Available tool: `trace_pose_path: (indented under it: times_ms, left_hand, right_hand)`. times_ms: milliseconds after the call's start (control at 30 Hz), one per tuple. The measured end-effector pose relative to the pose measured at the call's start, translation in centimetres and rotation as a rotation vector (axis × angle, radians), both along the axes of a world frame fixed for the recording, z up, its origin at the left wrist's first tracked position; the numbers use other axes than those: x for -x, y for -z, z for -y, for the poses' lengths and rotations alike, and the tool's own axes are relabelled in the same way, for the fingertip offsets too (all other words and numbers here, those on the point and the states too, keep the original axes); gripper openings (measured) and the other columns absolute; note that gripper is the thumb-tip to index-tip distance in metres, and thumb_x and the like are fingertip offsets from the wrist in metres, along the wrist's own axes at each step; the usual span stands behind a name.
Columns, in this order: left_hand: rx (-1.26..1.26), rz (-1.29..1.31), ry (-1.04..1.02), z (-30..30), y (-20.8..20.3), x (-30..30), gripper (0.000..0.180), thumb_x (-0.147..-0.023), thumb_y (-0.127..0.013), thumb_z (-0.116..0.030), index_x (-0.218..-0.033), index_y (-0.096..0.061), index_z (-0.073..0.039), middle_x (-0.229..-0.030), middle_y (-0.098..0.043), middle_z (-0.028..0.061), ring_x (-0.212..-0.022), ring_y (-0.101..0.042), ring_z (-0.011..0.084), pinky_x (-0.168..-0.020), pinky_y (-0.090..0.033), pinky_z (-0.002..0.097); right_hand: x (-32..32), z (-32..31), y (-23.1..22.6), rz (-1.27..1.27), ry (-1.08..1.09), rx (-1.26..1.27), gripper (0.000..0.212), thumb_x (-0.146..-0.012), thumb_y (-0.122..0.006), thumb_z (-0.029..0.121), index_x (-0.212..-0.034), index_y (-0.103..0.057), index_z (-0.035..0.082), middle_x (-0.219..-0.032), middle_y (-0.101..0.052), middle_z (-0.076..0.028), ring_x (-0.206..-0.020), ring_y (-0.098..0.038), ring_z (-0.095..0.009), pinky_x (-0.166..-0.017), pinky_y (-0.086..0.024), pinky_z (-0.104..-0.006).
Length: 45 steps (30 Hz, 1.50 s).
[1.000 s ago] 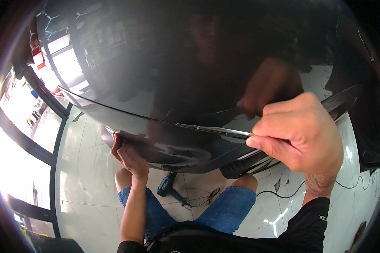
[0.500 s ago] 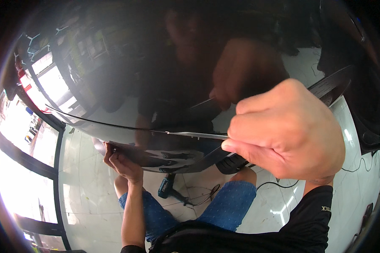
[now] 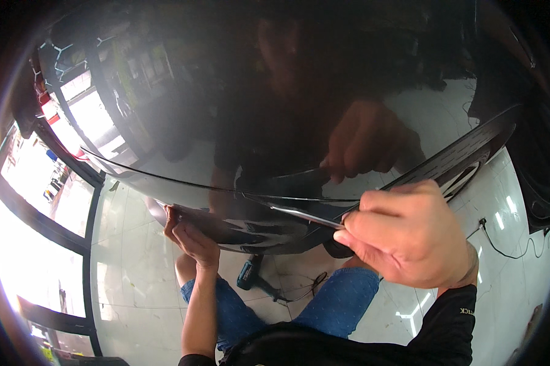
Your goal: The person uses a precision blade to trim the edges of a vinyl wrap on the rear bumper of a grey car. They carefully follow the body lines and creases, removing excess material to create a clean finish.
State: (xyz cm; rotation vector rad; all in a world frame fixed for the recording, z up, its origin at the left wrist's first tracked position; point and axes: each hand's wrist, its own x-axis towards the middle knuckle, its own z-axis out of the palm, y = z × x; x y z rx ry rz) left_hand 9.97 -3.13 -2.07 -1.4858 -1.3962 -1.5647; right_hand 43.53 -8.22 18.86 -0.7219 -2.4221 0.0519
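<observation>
A glossy dark car body panel (image 3: 183,134) fills the upper view, with a thin seam (image 3: 192,183) running across it above a lower strip of bodywork (image 3: 238,229). My right hand (image 3: 415,238) is closed in a pinch around a slim silver metal tool (image 3: 308,217) with a narrow tip. That tip points left, close below the seam; whether it touches the surface I cannot tell. At the strip's lower left edge, my left hand (image 3: 194,242) is closed, its fingers curled around the edge. The fingertips are partly hidden.
Beneath the bodywork, a teal and black heat gun (image 3: 250,274) lies on the tiled floor (image 3: 134,274) between my knees, its cable trailing right. A wheel arch (image 3: 464,149) is at the right. Glass doors (image 3: 37,244) with dark frames stand at the left.
My right hand has moved down and away from the panel, bringing the metal tool's tip off the seam line to just below it. My left hand keeps its hold on the lower edge.
</observation>
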Motion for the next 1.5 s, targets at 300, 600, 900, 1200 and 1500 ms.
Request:
trace_pose_path:
  times_ms: [300, 600, 900, 1200, 1500]
  left_hand:
    - [0.076, -0.094, -0.051, 0.2, 0.4, 0.8, 0.019, -0.093, -0.039, -0.008, -0.098, -0.05, 0.007, -0.107, -0.048, 0.0196, -0.104, -0.044, 0.0318, -0.09, -0.036, 0.0418]
    - [0.109, -0.011, -0.015, 0.4, -0.1, 0.3, 0.022, -0.093, -0.03, -0.008, -0.094, -0.048, 0.005, -0.116, -0.044, 0.0214, -0.113, -0.042, 0.034, -0.098, -0.032, 0.0449]
    - [0.104, -0.061, -0.057, 0.2, 0.0, 0.5, 0.019, -0.092, -0.033, -0.005, -0.096, -0.048, 0.006, -0.114, -0.045, 0.022, -0.111, -0.044, 0.0347, -0.097, -0.033, 0.0447]
    - [0.01, -0.061, -0.057, -0.1, -0.9, -0.3, 0.02, -0.093, -0.037, -0.007, -0.094, -0.05, 0.008, -0.098, -0.052, 0.0191, -0.096, -0.045, 0.0302, -0.086, -0.037, 0.0406]
    - [0.016, -0.077, -0.037, -0.3, -0.5, 0.2, 0.02, -0.094, -0.036, -0.008, -0.094, -0.05, 0.006, -0.101, -0.05, 0.0181, -0.099, -0.043, 0.0291, -0.088, -0.036, 0.0407]
  right_hand:
    - [0.1, 0.4, 1.9, 0.003, 0.019, -0.108, 0.015, -0.069, -0.063, 0.014, -0.079, -0.059, 0.004, -0.071, -0.051, -0.003, -0.049, -0.055, -0.012, -0.048, -0.043, -0.0264]
    - [-0.4, -0.7, 2.2, -0.027, 0.028, -0.178, 0.016, -0.069, -0.063, 0.015, -0.08, -0.06, 0.003, -0.071, -0.05, -0.002, -0.051, -0.056, -0.012, -0.049, -0.043, -0.0258]
    - [-0.4, -0.9, 2.0, -0.073, 0.053, -0.18, 0.014, -0.072, -0.075, 0.008, -0.078, -0.064, 0.0, -0.064, -0.055, -0.003, -0.049, -0.055, -0.012, -0.046, -0.039, -0.0242]
    - [-0.4, -0.8, 2.4, -0.047, 0.085, -0.316, 0.013, -0.074, -0.066, 0.012, -0.077, -0.063, -0.001, -0.065, -0.052, -0.003, -0.048, -0.052, -0.011, -0.045, -0.037, -0.0247]
    - [-0.8, -1.2, 2.0, -0.023, 0.101, -0.317, 0.015, -0.075, -0.067, 0.013, -0.078, -0.064, -0.001, -0.065, -0.052, -0.003, -0.048, -0.052, -0.011, -0.044, -0.036, -0.0249]
